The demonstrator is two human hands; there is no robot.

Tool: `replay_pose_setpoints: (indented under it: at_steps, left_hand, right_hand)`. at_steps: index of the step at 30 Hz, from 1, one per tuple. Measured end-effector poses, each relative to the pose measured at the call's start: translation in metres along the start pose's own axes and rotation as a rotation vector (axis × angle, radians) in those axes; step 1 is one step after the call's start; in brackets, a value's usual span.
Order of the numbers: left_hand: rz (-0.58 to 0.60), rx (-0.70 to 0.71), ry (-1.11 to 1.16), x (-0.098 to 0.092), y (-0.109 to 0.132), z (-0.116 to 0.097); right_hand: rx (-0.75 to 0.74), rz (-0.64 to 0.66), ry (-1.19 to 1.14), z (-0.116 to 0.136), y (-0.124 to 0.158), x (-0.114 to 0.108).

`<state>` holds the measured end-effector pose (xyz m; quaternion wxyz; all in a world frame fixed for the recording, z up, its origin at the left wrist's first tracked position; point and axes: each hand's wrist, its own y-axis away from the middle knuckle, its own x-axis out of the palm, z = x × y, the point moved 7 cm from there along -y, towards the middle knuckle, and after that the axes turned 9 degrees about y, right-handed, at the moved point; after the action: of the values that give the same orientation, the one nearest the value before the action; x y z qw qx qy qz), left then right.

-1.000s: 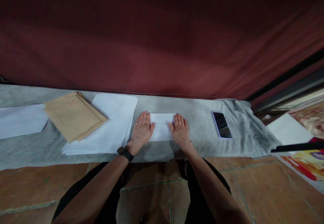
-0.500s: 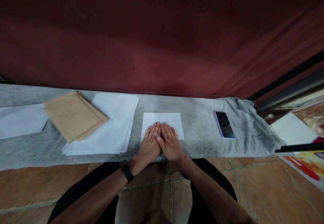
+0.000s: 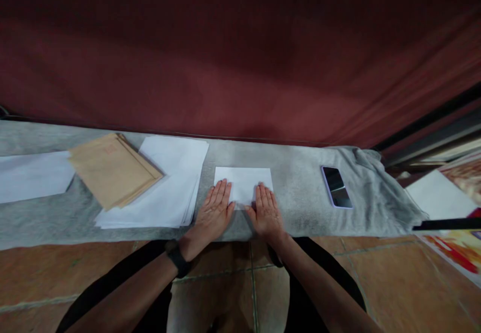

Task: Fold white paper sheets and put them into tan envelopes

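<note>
A small white sheet of paper (image 3: 243,185), seemingly folded, lies flat on the grey cloth in front of me. My left hand (image 3: 216,211) rests palm down on its left part, fingers stretched out and pointing away from me. On the right part lies my right hand (image 3: 266,212), also flat with straight fingers. Between the two hands the middle of the paper shows, and both thumbs point inward near its front edge. The palms hide the paper's near corners.
To the left, several brown envelopes (image 3: 112,170) lie on a stack of white paper sheets (image 3: 176,182). Another white paper (image 3: 33,175) is farther left. A phone (image 3: 337,187) lies to the right on the grey cloth (image 3: 300,187). A dark red curtain-like surface (image 3: 240,82) rises behind.
My hands were side by side at the middle of the paper. They have slid apart, the left one to the left edge and the right one to the right edge.
</note>
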<state>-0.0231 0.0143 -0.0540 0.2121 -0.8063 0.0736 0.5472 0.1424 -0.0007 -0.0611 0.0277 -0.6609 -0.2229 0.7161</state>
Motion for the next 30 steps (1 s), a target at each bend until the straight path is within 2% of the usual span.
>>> replay_pose_setpoints:
  at_steps: [9, 14, 18, 24, 30]
  left_hand:
    - [-0.045, -0.046, -0.025, -0.004, 0.007, 0.021]
    - [-0.033, -0.067, -0.044, -0.007, 0.005, 0.022]
    - [-0.038, -0.109, -0.031, -0.009, -0.007, 0.014]
    - [0.033, 0.017, 0.051, 0.008, -0.03, -0.023]
    - [0.124, 0.008, 0.004, 0.031, -0.042, -0.029]
  right_hand:
    - [0.028, -0.032, 0.012, -0.028, 0.008, -0.001]
    - [0.067, -0.016, 0.019, -0.04, 0.011, 0.001]
    - [0.142, 0.048, 0.02, -0.045, -0.001, -0.002]
    - [0.096, 0.174, -0.122, -0.019, -0.036, -0.004]
    - [0.01, 0.205, -0.165, 0.007, -0.047, 0.006]
